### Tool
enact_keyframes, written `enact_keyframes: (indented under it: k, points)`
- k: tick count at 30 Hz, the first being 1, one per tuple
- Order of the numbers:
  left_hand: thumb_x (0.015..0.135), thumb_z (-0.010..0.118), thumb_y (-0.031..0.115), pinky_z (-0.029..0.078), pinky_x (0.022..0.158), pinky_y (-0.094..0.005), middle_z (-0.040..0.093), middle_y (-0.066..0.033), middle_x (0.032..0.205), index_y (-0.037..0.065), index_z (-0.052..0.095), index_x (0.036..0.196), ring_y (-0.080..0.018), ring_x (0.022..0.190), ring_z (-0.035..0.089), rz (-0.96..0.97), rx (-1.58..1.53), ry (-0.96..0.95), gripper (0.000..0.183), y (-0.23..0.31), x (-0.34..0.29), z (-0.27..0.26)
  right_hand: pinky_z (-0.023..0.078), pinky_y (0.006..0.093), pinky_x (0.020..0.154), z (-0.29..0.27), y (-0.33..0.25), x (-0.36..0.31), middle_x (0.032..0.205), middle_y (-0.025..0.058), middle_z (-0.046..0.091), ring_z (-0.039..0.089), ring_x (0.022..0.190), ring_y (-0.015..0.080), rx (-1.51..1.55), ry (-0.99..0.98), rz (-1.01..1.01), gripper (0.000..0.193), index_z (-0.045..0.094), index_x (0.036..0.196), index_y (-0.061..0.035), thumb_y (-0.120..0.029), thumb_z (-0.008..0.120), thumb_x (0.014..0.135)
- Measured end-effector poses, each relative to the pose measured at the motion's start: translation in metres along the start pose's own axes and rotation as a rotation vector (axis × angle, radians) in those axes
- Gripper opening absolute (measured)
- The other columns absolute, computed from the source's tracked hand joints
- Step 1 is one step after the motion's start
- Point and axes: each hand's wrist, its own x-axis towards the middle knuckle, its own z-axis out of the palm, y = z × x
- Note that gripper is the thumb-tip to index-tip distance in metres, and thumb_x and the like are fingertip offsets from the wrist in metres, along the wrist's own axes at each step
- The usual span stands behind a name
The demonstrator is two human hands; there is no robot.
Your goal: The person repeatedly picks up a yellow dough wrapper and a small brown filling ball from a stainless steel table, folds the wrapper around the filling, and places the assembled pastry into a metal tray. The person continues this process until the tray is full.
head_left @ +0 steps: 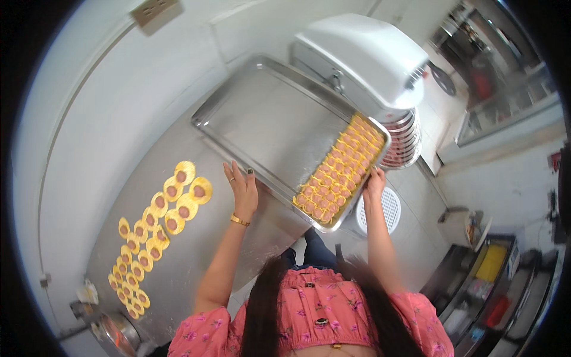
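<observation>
A large metal baking tray (262, 113) slants across the middle, its right end over the table's edge. Rows of small yellow dough rounds with pinkish sausage-like centres (339, 178) fill the tray's right end; the rest of its bottom is bare metal. My right hand (375, 183) grips the tray's right rim, its fingertips partly hidden. At the near long rim is my left hand (242, 191), open, its fingers stretched out and apart near or against the edge. Flat yellow dough pieces with pinkish round slices (172, 190) lie in a slanting group on the table to the left.
The steel table (196, 250) runs along the white wall. A white machine (369, 59) stands beyond the tray, above stacked round metal-rimmed items (403, 140). A white perforated stool (385, 211) is by my right arm. Dark crates (493, 285) stand at right; a metal bowl (116, 334) sits lower left.
</observation>
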Motion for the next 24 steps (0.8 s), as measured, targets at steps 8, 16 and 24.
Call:
enact_keyframes:
  k: [8, 16, 24]
  points:
    - [0.089, 0.049, 0.010, 0.044, 0.086, -0.0380, 0.045, -0.0191, 0.120, -0.001, 0.045, 0.125, -0.0274, 0.097, 0.053, -0.336, 0.034, 0.368, 0.038, -0.001, -0.065, -0.070, 0.049, 0.0299, 0.067, 0.003, -0.023, -0.026, 0.088, 0.0041, 0.058, 0.058, 0.080, 0.0157, -0.191, -0.012, 0.101, 0.006, 0.048, 0.097, -0.0073, -0.007, 0.052, 0.092]
    - [0.086, 0.053, 0.007, 0.046, 0.076, -0.0357, 0.057, -0.0145, 0.103, 0.002, 0.056, 0.113, -0.0243, 0.087, 0.057, -0.376, 0.146, 0.641, 0.028, -0.011, -0.132, -0.150, 0.045, 0.0329, 0.082, 0.039, -0.078, -0.064, 0.098, 0.0106, 0.056, 0.054, 0.094, 0.0212, -0.689, 0.072, -0.638, 0.017, 0.049, 0.106, 0.0004, -0.008, 0.052, 0.091]
    - [0.083, 0.056, 0.012, 0.045, 0.080, -0.0431, 0.061, -0.0200, 0.093, -0.003, 0.064, 0.094, -0.0355, 0.087, 0.057, -0.439, 0.481, 0.960, 0.021, -0.059, -0.136, -0.299, 0.043, 0.0305, 0.085, 0.217, -0.048, -0.197, 0.103, 0.0101, 0.057, 0.054, 0.096, 0.0214, -0.568, -1.237, -0.648, 0.020, 0.057, 0.104, 0.0000, 0.003, 0.049, 0.085]
